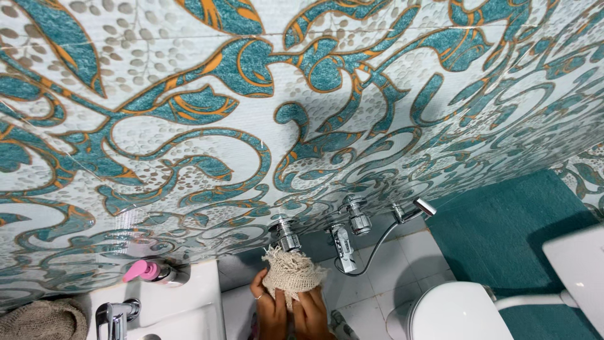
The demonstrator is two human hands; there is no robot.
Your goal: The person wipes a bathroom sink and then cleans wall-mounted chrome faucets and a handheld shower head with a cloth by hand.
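Note:
Both my hands are low in the middle of the head view, holding a beige, loosely woven cloth (291, 272) up against a chrome wall tap (286, 233). My left hand (269, 307) grips the cloth's left side; a ring shows on one finger. My right hand (312, 310) grips its right side. The cloth is bunched and touches the underside of the tap's knob. Both wrists run off the bottom edge.
More chrome taps (355, 215) and a hand sprayer with hose (415, 211) sit right of the cloth. A white washbasin (189, 308) with its tap (114, 317) and a pink-topped dispenser (143, 271) lies left. A white toilet (462, 311) stands right, below the patterned teal tiles.

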